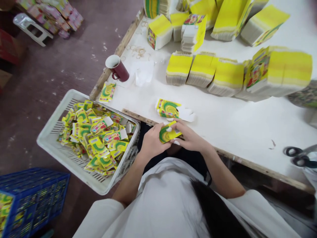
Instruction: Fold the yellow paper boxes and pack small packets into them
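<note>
Both of my hands hold one small yellow and green carton [169,132] just in front of the table's near edge. My left hand [153,142] grips its left side with fingers curled. My right hand [189,137] pinches its right side. On the white table [223,122] just beyond them lie a few flat cartons of the same print [168,109] with white flaps. To my left a white plastic crate [49,132] holds several folded cartons [96,138].
Stacks of flat yellow carton blanks [205,69] line the far part of the table. A dark red mug [119,67] and rubber bands [138,51] sit at the left. Scissors [297,155] lie at the right edge. A blue crate [32,195] stands on the floor.
</note>
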`<state>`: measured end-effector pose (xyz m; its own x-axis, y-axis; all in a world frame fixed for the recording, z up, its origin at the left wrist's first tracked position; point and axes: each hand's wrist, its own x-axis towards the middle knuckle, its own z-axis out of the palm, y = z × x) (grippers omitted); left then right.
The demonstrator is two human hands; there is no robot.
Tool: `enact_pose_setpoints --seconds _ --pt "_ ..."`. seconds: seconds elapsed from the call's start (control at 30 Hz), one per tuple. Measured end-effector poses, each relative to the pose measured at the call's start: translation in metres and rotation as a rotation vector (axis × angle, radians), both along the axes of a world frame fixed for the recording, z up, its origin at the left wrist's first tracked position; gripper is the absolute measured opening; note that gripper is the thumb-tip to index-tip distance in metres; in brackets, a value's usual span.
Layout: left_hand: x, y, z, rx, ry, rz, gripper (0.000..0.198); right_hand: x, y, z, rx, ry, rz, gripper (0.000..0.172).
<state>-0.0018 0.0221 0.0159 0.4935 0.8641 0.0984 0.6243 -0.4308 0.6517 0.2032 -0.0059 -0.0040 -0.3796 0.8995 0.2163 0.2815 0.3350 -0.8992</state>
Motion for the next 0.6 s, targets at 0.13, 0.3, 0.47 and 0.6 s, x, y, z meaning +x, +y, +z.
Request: enact_pose_setpoints --seconds 0.13,0.3,0.47,0.6 --pt "0.002 -0.006 -0.003 -0.053 -0.099 0.066 0.061 -0.019 -0.006 -0.004 -0.075 0.104 -0.096 0.074" --pt "-0.026 0.009 -0.002 -0.173 -1.019 0.501 0.051 -0.011 0.01 -0.016 -0.133 0.096 -0.377 0.057" --pt "-0.052 0.031 0.001 -0.402 -1.635 0.876 0.063 -0.003 0.039 -0.031 -0.136 -0.427 -0.757 0.03" --pt "-0.025 0.015 -0.007 -0.835 -1.519 0.837 0.052 -0.01 0.048 -0.038 -0.096 -0.598 -0.765 0.022"
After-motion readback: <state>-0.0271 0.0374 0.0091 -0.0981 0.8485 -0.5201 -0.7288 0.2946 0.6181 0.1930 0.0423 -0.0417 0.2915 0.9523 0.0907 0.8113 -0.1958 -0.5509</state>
